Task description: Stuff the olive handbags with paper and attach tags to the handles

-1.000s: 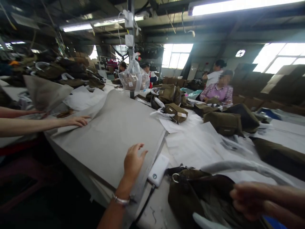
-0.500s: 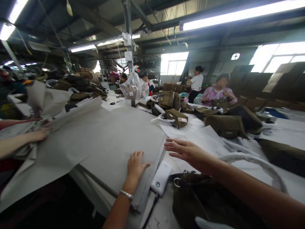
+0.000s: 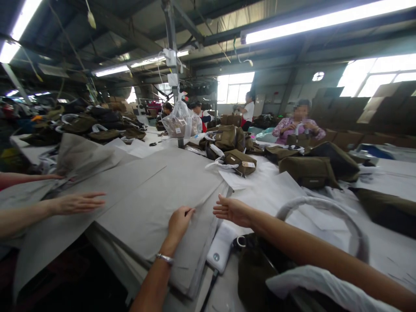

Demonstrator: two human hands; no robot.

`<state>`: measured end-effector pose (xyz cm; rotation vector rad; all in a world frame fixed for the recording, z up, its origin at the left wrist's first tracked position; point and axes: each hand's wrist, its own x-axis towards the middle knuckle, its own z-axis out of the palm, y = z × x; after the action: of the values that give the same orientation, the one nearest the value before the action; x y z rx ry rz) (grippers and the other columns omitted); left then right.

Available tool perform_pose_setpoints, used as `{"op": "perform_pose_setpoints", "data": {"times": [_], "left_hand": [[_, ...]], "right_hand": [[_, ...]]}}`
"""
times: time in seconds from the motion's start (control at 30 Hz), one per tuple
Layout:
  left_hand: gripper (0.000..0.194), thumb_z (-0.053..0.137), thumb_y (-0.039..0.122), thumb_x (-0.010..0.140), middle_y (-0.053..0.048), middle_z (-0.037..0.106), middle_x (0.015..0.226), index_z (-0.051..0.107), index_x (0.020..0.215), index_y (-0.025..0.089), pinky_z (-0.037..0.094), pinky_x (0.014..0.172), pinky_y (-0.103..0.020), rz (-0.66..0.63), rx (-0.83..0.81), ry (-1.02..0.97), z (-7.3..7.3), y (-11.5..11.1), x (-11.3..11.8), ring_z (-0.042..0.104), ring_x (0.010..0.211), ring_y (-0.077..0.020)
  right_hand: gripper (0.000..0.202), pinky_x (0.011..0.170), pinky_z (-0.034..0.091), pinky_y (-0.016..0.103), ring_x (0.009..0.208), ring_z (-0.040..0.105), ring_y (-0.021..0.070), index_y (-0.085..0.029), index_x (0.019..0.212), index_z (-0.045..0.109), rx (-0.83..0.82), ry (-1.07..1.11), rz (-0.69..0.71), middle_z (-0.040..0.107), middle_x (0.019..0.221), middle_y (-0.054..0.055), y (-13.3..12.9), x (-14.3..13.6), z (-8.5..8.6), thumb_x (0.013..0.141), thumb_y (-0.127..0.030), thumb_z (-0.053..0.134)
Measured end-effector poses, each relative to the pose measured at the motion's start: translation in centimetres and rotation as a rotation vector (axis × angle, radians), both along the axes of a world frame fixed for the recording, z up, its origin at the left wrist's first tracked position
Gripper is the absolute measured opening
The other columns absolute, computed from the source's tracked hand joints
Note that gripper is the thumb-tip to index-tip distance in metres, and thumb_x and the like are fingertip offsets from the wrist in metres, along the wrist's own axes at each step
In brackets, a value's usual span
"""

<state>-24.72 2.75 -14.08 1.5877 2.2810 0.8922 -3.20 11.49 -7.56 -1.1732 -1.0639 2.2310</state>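
Apparent sheet-lifting: left hand (image 3: 179,222) pinches the top sheet (image 3: 182,175) near the paper stack (image 3: 194,271)'s right edge; right hand (image 3: 232,212), fingers outstretched, presumably needs purchase.

From where I stand, no lettering, brand or number is legible. Noted but too small to read: a tag (image 3: 249,164) on a small olive bag (image 3: 234,158), a pale patch (image 3: 313,180) on a larger olive bag (image 3: 299,168), a sticker (image 3: 178,130) on a clear plastic bag (image 3: 192,125). The wall clock (image 3: 318,76) shows no readable figures.
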Motion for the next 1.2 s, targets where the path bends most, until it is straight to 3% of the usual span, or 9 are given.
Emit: {"op": "perform_pose_setpoints", "data": {"times": [0.13, 0.3, 0.43, 0.53, 0.6, 0.77, 0.9, 1.0, 1.2], "left_hand": [[0.029, 0.052, 0.029, 0.098, -0.008, 0.079, 0.099, 0.079, 0.097, 0.018, 0.048, 0.081, -0.027, -0.049, 0.109, -0.041, 1.9, -0.3, 1.6, 0.070, 0.092, -0.0205], [0.024, 0.056, 0.024, 0.097, -0.006, 0.079, 0.096, 0.079, 0.094, 0.020, 0.053, 0.083, -0.027, -0.135, 0.193, -0.060, 3.3, -2.6, 5.4, 0.072, 0.090, -0.0197], [0.036, 0.056, 0.021, 0.097, -0.011, 0.070, 0.130, 0.066, 0.132, 0.021, 0.050, 0.105, -0.039, -0.123, 0.297, 0.011, 4.2, -5.3, 8.1, 0.064, 0.121, -0.0252], [0.037, 0.054, 0.025, 0.100, -0.011, 0.069, 0.131, 0.061, 0.136, 0.022, 0.051, 0.107, -0.043, -0.157, 0.409, 0.140, 4.8, -6.3, 8.8, 0.062, 0.123, -0.0253], [0.037, 0.058, 0.026, 0.098, -0.011, 0.067, 0.134, 0.062, 0.135, 0.022, 0.051, 0.109, -0.043, -0.168, 0.396, 0.237, 4.7, -6.0, 8.1, 0.061, 0.125, -0.0256], [0.069, 0.073, 0.032, 0.089, -0.021, 0.041, 0.160, 0.047, 0.151, 0.016, 0.032, 0.120, -0.060, 0.070, 0.076, 0.425, 2.8, -4.0, 3.4, 0.033, 0.150, -0.0386], [0.062, 0.075, 0.031, 0.087, -0.018, 0.049, 0.156, 0.055, 0.145, 0.019, 0.035, 0.120, -0.051, 0.043, -0.004, 0.403, 0.8, -4.1, 1.4, 0.039, 0.148, -0.0337], [0.063, 0.077, 0.027, 0.085, -0.017, 0.046, 0.158, 0.055, 0.145, 0.022, 0.029, 0.121, -0.057, 0.074, -0.029, 0.369, -0.3, -4.4, 0.8, 0.034, 0.150, -0.0363], [0.027, 0.058, 0.012, 0.094, -0.016, 0.071, 0.126, 0.072, 0.117, 0.015, 0.047, 0.105, -0.047, 0.088, -0.024, 0.185, 0.4, -3.3, -1.5, 0.064, 0.122, -0.0305]], "right_hand": [[0.088, 0.089, 0.060, 0.037, 0.094, 0.074, 0.0263, 0.001, 0.147, 0.038, -0.033, -0.025, 0.012, 0.064, 0.124, 0.029, 0.9, -2.2, -1.2, 0.092, -0.063, 0.061], [0.056, 0.076, 0.060, 0.028, 0.080, 0.072, 0.0201, -0.004, 0.126, 0.059, -0.025, -0.018, 0.042, 0.074, 0.098, 0.016, 1.2, -4.2, -2.0, 0.104, -0.053, 0.045], [0.062, 0.079, 0.060, 0.029, 0.091, 0.073, 0.0212, -0.006, 0.143, 0.045, -0.010, -0.056, -0.002, 0.069, 0.118, 0.021, 1.3, -3.6, -1.9, 0.103, -0.053, 0.048], [0.080, 0.089, 0.060, 0.033, 0.107, 0.071, 0.0242, -0.010, 0.155, 0.027, -0.013, -0.073, -0.032, 0.055, 0.140, 0.027, 1.4, -2.6, -1.8, 0.099, -0.060, 0.052], [0.081, 0.094, 0.059, 0.036, 0.113, 0.069, 0.0263, -0.009, 0.157, 0.024, -0.029, -0.074, -0.025, 0.048, 0.146, 0.030, 1.3, -2.2, -1.8, 0.099, -0.057, 0.054], [0.077, 0.099, 0.057, 0.040, 0.116, 0.069, 0.0274, -0.006, 0.155, 0.026, -0.048, -0.062, -0.008, 0.049, 0.146, 0.032, 1.0, -2.3, -2.0, 0.099, -0.048, 0.058], [0.067, 0.099, 0.057, 0.037, 0.117, 0.068, 0.0249, -0.008, 0.152, 0.031, -0.031, -0.058, -0.021, 0.049, 0.148, 0.029, 1.2, -2.3, -2.3, 0.102, -0.043, 0.057], [0.061, 0.098, 0.057, 0.035, 0.115, 0.069, 0.0231, -0.008, 0.151, 0.034, -0.020, -0.068, -0.025, 0.049, 0.148, 0.028, 1.5, -2.0, -2.7, 0.103, -0.041, 0.054], [0.076, 0.096, 0.057, 0.034, 0.108, 0.072, 0.0233, -0.003, 0.152, 0.031, -0.002, -0.081, 0.046, 0.054, 0.142, 0.030, 1.1, -1.9, -2.7, 0.099, -0.052, 0.057]]}}
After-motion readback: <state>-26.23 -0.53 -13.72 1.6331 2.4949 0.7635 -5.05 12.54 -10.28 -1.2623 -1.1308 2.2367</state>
